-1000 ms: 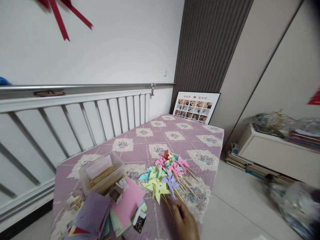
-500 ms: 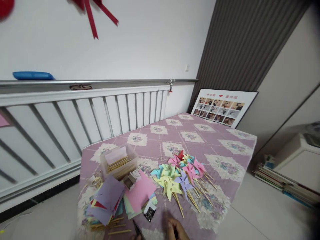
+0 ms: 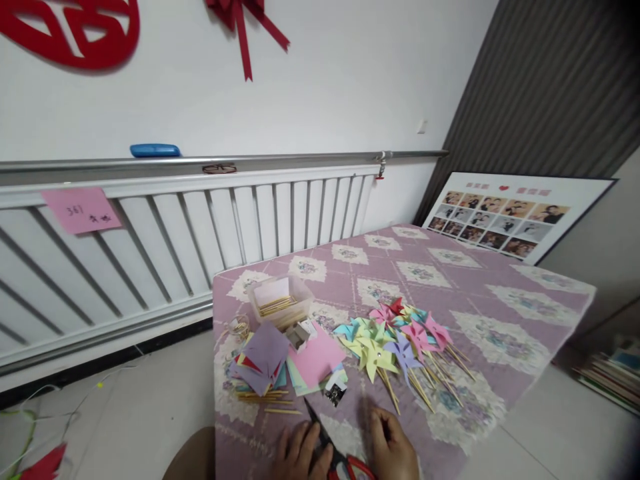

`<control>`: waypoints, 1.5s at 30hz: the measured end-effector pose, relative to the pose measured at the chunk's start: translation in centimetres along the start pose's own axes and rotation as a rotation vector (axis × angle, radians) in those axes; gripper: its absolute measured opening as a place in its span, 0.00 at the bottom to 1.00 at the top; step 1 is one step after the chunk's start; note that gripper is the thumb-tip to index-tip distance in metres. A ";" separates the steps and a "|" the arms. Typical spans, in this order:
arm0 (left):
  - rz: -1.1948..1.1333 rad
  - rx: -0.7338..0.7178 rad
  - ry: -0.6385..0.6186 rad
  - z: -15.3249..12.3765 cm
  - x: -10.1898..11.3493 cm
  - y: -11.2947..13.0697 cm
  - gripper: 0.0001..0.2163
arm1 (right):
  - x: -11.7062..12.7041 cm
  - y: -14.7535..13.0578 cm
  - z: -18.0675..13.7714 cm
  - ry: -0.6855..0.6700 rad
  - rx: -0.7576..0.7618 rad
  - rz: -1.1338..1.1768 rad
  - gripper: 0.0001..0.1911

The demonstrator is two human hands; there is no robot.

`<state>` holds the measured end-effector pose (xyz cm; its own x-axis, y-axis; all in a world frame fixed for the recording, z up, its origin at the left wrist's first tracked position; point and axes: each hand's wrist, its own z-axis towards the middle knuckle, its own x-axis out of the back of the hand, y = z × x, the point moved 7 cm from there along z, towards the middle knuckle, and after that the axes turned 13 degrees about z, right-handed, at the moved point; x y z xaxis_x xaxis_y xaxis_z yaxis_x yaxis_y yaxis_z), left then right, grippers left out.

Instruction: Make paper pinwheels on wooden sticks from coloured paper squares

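Observation:
My left hand [image 3: 299, 455] lies near the front of the table, palm down with fingers stretched out and apart. Its fingertips are at the dark blades of scissors [image 3: 320, 427] with red handles. To the right, my right hand [image 3: 393, 445] is closed, thumb against curled fingers; what it pinches, if anything, I cannot make out. Beyond the hands stands a small open box of dark metal fasteners [image 3: 335, 393]. Left of it are pink paper sheets [image 3: 316, 358] and a stack of purple paper [image 3: 266, 353]. Finished paper pinwheels [image 3: 377, 355] on sticks lie in a pile further right.
A clear plastic box [image 3: 253, 310] of wooden sticks stands behind the paper. Loose sticks [image 3: 283, 411] lie at the left. The patterned tablecloth [image 3: 420, 273] covers the table, with a white radiator [image 3: 300, 213] behind it and a photo board [image 3: 540, 247] at the far right.
The view has swung left, so everything appears further right. Both hands and the scissors show more fully now. The pinwheels and paper stay in place.

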<state>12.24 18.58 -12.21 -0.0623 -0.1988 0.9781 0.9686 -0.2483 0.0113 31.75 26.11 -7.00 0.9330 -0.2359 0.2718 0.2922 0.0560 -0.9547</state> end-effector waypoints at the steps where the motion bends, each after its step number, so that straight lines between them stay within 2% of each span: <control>1: -0.020 -0.020 -0.023 0.1 0.0 -0.2 0.15 | -0.1 -0.1 0.0 -0.004 0.003 -0.005 0.21; 11: -0.290 -0.089 -0.190 -0.7 2.7 -0.8 0.25 | -0.5 -1.0 0.2 0.027 0.028 -0.102 0.22; 18: -0.467 -0.151 -0.293 -1.0 5.8 -1.1 0.41 | -0.8 -1.7 0.8 0.068 0.024 -0.161 0.20; 23: -0.488 -0.143 -0.318 -1.2 7.3 -1.2 0.42 | -0.9 -2.2 0.9 0.076 0.032 -0.173 0.19; 29: -0.498 -0.131 -0.298 -1.7 8.9 -1.2 0.44 | -0.8 -2.4 0.7 0.076 0.053 -0.146 0.19; 34: -0.527 -0.119 -0.229 -2.1 10.1 -1.4 0.40 | -0.6 -2.6 0.6 0.070 0.079 -0.116 0.22; 36: -0.523 -0.079 -0.177 -2.2 9.8 -1.7 0.37 | -0.5 -2.6 0.5 0.076 0.089 -0.111 0.21; 41: -0.494 0.138 -0.028 -2.4 7.8 -3.3 0.26 | -0.4 -2.3 0.5 0.097 0.106 -0.112 0.20; 45: -0.491 0.176 0.027 -2.4 7.5 -3.7 0.25 | -0.3 -2.1 0.5 0.113 0.105 -0.116 0.20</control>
<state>7.65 15.68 -5.46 -0.5236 -0.1242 0.8429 0.8492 -0.1562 0.5045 31.00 26.57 -4.99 0.8638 -0.3539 0.3587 0.4227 0.1215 -0.8981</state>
